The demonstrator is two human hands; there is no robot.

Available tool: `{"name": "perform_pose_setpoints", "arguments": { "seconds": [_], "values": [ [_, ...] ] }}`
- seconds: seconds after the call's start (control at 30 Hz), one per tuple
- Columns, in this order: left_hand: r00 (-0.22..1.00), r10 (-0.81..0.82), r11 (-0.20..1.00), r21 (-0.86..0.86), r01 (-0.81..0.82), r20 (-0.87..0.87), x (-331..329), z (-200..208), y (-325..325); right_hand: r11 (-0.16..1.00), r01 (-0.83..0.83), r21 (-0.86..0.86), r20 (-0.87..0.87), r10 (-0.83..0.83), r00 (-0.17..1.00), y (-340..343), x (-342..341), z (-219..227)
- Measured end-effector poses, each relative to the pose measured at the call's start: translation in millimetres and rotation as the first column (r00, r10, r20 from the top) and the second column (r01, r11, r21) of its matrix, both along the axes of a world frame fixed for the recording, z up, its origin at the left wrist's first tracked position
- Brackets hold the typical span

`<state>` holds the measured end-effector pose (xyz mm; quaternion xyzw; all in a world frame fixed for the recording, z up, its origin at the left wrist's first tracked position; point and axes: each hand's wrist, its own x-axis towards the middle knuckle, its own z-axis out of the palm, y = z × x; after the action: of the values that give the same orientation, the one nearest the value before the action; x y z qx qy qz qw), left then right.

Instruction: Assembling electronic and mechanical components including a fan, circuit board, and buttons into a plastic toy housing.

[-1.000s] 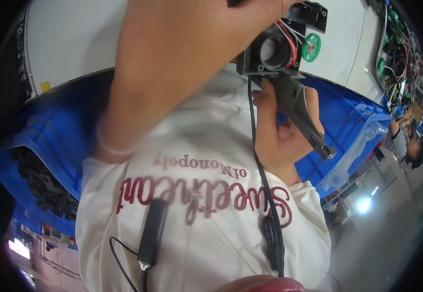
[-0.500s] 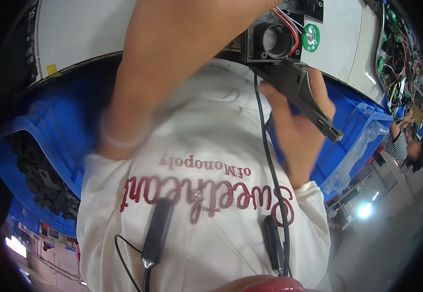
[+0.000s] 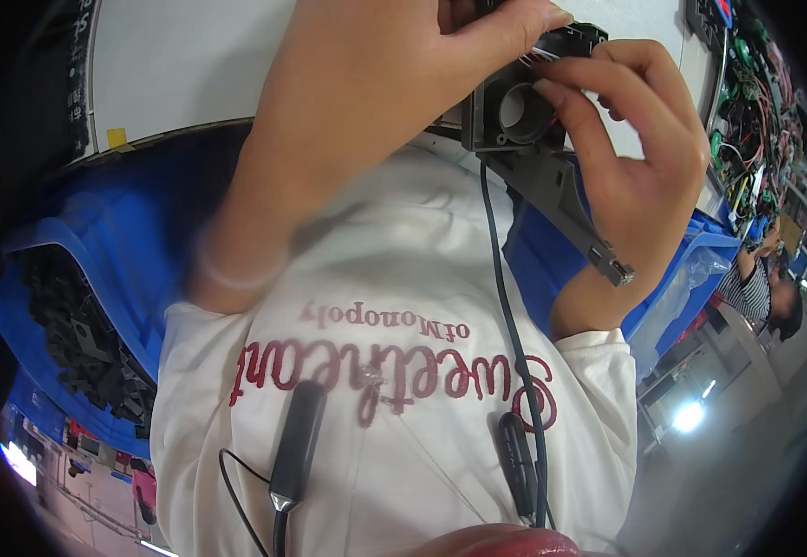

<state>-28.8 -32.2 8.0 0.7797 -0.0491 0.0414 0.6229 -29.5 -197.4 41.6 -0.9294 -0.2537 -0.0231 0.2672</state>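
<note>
Housing: the dark grey housing (image 3: 489,116) is placed toward one o'clock, at the near edge of the white worktable (image 3: 171,74); its round socket (image 3: 515,110) is turned upward, and its handle (image 3: 561,200) is pointed toward half past four.
Step in hand: thin wires (image 3: 535,56) beside the socket are apparently being arranged in the housing.
Next move: steadiness of the housing seems to be called for, with fine fingertip control, so that no wire is trapped or pulled.
Left hand: found between twelve and one o'clock (image 3: 455,46), over the housing's far side; the forearm is slanted up toward one o'clock, and the thumb is stretched toward three. The other fingers are mostly hidden, so it cannot be told whether anything is gripped.
Right hand: found at two o'clock (image 3: 650,139), wrist bent, fingers aimed toward ten; thumb and index tips are brought close together at the wires, but whether a wire is pinched cannot be told.
Blue bin: dark parts (image 3: 88,339) are held in the blue bin (image 3: 97,255) at nine o'clock.
</note>
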Motion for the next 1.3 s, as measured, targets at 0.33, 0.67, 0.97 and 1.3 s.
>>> {"name": "perform_pose_setpoints", "arguments": {
  "seconds": [0.33,0.67,0.97,1.3],
  "values": [
    [0.997,0.001,1.0,-0.026,-0.003,-0.083,3,5,0,0.94,0.234,0.249,-0.477,-0.091,0.874,-32,0,-7],
    [0.832,0.074,0.816,-0.513,0.266,0.549,21,-43,-18,0.981,0.193,-0.024,-0.251,-0.193,0.948,-21,7,2],
    [0.991,0.021,0.997,-0.074,-0.032,-0.135,-4,8,-7,0.975,0.198,-0.1,-0.181,-0.214,0.96,17,24,43],
    [0.991,-0.017,1.0,-0.026,0.014,-0.13,-2,8,-5,0.993,0.113,0.018,0.146,-0.114,0.983,1,27,13]
  ]
}}
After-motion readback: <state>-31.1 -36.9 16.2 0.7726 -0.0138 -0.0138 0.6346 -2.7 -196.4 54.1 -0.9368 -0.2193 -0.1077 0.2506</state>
